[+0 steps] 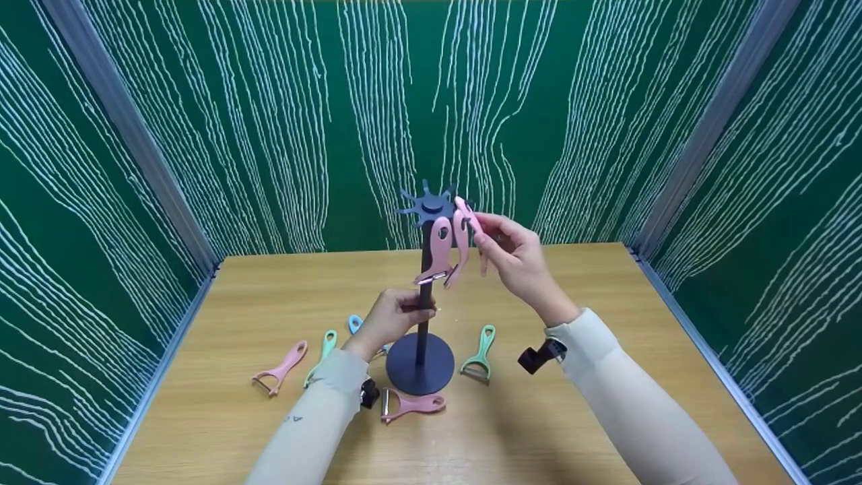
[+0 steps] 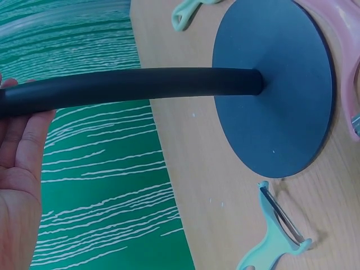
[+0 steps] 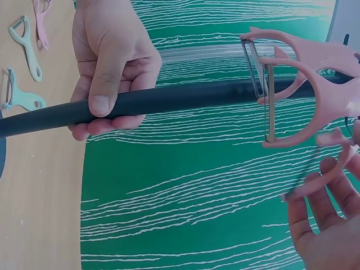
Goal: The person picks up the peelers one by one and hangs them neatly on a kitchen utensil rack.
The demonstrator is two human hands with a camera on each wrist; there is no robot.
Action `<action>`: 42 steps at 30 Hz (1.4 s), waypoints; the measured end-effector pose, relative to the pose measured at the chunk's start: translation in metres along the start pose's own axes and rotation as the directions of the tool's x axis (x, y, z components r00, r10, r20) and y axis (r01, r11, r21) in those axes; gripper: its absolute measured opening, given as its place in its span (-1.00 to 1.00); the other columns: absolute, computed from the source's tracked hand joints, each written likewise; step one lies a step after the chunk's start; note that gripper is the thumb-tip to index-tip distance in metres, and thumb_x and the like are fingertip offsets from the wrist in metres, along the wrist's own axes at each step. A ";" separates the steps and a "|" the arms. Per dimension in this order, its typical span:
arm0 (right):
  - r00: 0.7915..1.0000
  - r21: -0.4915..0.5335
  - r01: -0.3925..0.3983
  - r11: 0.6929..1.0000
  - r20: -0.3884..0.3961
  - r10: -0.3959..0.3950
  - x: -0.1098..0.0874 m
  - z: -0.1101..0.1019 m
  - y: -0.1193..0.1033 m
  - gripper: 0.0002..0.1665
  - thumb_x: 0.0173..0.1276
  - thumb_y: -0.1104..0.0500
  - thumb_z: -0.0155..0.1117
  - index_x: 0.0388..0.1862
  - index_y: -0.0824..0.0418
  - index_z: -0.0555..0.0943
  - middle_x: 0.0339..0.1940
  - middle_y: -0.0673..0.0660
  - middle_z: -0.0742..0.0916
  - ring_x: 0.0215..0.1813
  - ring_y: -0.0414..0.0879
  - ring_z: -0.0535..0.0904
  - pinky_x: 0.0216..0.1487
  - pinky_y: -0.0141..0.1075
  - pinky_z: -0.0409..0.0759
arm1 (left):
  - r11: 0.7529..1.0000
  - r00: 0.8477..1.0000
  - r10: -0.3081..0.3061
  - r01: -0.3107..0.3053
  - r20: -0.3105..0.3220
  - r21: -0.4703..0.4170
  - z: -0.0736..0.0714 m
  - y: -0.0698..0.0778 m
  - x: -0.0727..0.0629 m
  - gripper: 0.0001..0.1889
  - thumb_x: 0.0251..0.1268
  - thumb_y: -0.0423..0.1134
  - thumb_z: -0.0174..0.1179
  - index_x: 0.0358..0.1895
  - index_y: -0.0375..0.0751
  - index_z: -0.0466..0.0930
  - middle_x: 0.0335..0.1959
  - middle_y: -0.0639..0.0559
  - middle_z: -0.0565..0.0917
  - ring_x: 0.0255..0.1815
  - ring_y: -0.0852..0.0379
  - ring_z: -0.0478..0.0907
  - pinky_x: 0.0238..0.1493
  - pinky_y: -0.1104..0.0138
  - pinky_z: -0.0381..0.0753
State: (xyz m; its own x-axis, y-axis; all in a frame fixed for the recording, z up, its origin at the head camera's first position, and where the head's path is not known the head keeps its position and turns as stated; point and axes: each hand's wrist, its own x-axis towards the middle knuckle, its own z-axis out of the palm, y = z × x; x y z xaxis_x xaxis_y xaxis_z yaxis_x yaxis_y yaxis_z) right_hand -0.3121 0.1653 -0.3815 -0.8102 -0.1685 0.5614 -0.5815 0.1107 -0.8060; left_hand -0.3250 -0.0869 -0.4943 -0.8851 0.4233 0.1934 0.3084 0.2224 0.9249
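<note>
A black stand with a round base (image 1: 420, 377), a pole and a hooked star-shaped top (image 1: 429, 205) stands upright. My left hand (image 1: 397, 316) grips its pole (image 2: 140, 83) below the hanging peelers, thumb on one side in the right wrist view. Two pink peelers, a nearer one (image 1: 440, 249) and one beside it (image 1: 461, 239), hang from the hooks. With my right hand (image 1: 518, 256) I pinch a third pink peeler (image 1: 469, 212) at the top's right edge; its handle hole is at a hook. Whether it hangs free there I cannot tell.
On the wooden table lie a pink peeler (image 1: 286, 367) and a green peeler (image 1: 326, 350) at left, a blue peeler (image 1: 355, 324) partly behind my left hand, another pink peeler (image 1: 417, 404) before the base, and another green peeler (image 1: 483, 350) right of it. Green walls (image 1: 269, 135) enclose the table.
</note>
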 end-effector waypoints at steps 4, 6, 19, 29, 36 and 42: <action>1.000 -0.003 -0.004 1.000 0.011 0.004 -0.002 -0.001 0.004 -0.60 0.60 0.41 0.26 0.36 0.45 0.63 0.12 0.26 0.80 0.05 -0.16 0.73 0.09 -0.43 0.74 | 1.000 1.000 -0.001 0.001 0.000 0.004 0.000 0.000 0.000 -0.86 0.51 -0.36 0.38 -0.02 -0.37 0.80 -0.04 -0.16 0.87 0.03 -0.01 0.83 0.26 0.04 0.77; 1.000 -0.002 -0.004 1.000 0.016 0.004 -0.003 -0.001 0.006 -0.59 0.58 0.42 0.28 0.36 0.45 0.63 0.13 0.28 0.80 0.08 -0.17 0.73 0.14 -0.40 0.74 | 1.000 1.000 -0.003 0.003 0.000 0.004 0.000 0.000 0.000 -0.85 0.51 -0.35 0.38 -0.02 -0.38 0.80 -0.04 -0.16 0.87 0.03 -0.01 0.83 0.27 0.03 0.77; 0.998 -0.050 -0.055 0.997 -0.008 0.055 -0.020 -0.012 0.027 -0.56 0.57 0.40 0.31 0.38 0.43 0.62 0.19 0.39 0.78 0.16 -0.17 0.75 0.22 -0.40 0.71 | 1.000 1.000 -0.017 0.017 -0.010 -0.011 0.000 -0.002 0.001 -0.90 0.51 -0.35 0.38 -0.04 -0.24 0.84 -0.03 -0.16 0.87 0.04 -0.04 0.83 0.30 -0.01 0.75; 0.990 -0.083 -0.141 0.987 -0.006 0.141 -0.038 -0.018 0.048 -0.52 0.55 0.35 0.37 0.40 0.38 0.63 0.22 0.34 0.78 0.17 -0.11 0.73 0.22 -0.39 0.69 | 0.999 0.999 -0.047 0.047 -0.006 0.005 0.000 -0.002 0.001 -0.83 0.52 -0.30 0.39 0.01 -0.30 0.82 -0.02 -0.15 0.88 0.06 -0.04 0.84 0.29 0.01 0.75; 0.983 -0.088 -0.183 0.979 -0.016 0.183 -0.048 -0.020 0.062 -0.51 0.51 0.34 0.42 0.38 0.37 0.64 0.17 0.32 0.79 0.14 -0.05 0.73 0.15 -0.38 0.71 | 0.998 0.998 -0.058 0.058 -0.011 0.002 0.000 -0.002 0.000 -0.85 0.53 -0.29 0.38 0.00 -0.25 0.83 0.00 -0.16 0.88 0.06 -0.03 0.83 0.29 0.02 0.75; 0.977 -0.088 -0.213 0.973 -0.019 0.212 -0.056 -0.021 0.069 -0.51 0.50 0.35 0.43 0.37 0.38 0.64 0.15 0.34 0.79 0.11 -0.17 0.71 0.10 -0.43 0.70 | 0.998 0.998 -0.059 0.059 -0.012 -0.006 0.000 0.000 0.000 -0.85 0.54 -0.29 0.38 0.01 -0.24 0.83 0.00 -0.17 0.87 0.07 -0.04 0.83 0.30 0.00 0.75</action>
State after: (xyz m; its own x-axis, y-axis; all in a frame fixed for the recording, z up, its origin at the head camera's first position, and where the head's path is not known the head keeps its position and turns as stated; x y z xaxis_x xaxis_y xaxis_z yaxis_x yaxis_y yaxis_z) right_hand -0.3086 0.2025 -0.4647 -0.9164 -0.1227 0.3810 -0.3997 0.2294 -0.8875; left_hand -0.3249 -0.0870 -0.4947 -0.9059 0.3989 0.1422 0.2535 0.2420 0.9366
